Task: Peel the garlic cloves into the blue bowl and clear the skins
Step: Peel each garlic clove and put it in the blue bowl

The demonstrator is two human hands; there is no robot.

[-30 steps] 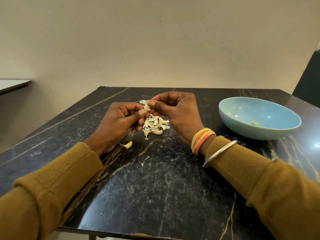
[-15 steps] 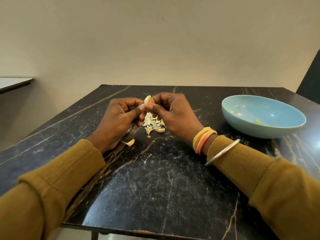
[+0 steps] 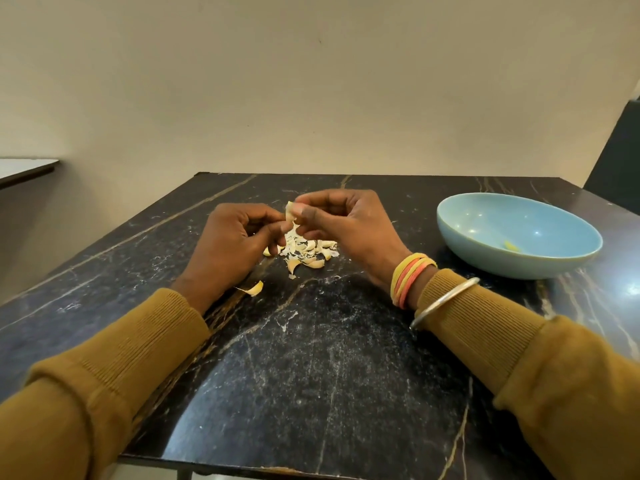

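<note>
My right hand [image 3: 346, 230] pinches a garlic clove [image 3: 290, 210] between thumb and forefinger, above the pile of skins [image 3: 306, 252] on the desk [image 3: 311, 358]. My left hand [image 3: 232, 244] curls its fingers against the clove; I cannot tell whether they grip it. The blue bowl [image 3: 485, 261] sits to the right with one peeled clove [image 3: 510, 245] inside.

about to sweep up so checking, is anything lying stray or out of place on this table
One curled garlic skin lies alone on the table by the left hand, apart from the skin pile beyond it. Nothing else stands out; the blue bowl sits upright.
</note>
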